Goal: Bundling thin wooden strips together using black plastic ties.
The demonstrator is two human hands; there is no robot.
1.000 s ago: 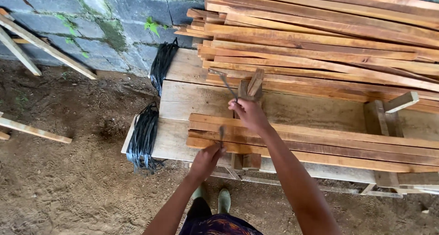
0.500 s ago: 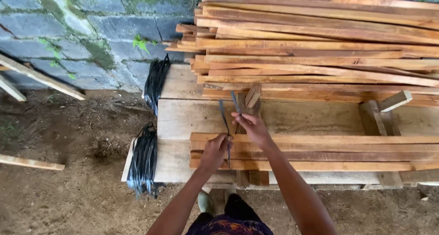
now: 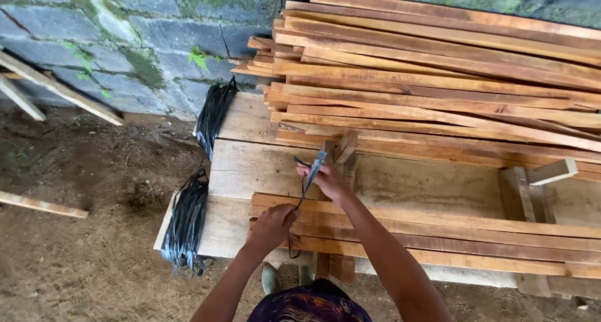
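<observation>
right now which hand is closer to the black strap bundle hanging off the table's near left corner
Left. The left hand rests on the slat bundle just right of the black strap bundle; the right hand is farther back and right, pinching the thin strap.

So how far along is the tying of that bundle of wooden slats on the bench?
Done: a small bundle of wooden slats lies gathered at the front of the bench. In hand: the left hand and right hand each grip an end of a dark strap over the bundle's end; no knot shows yet. Left: the large slat stack behind looks unbound, and spare straps hang at the bench end.
</observation>
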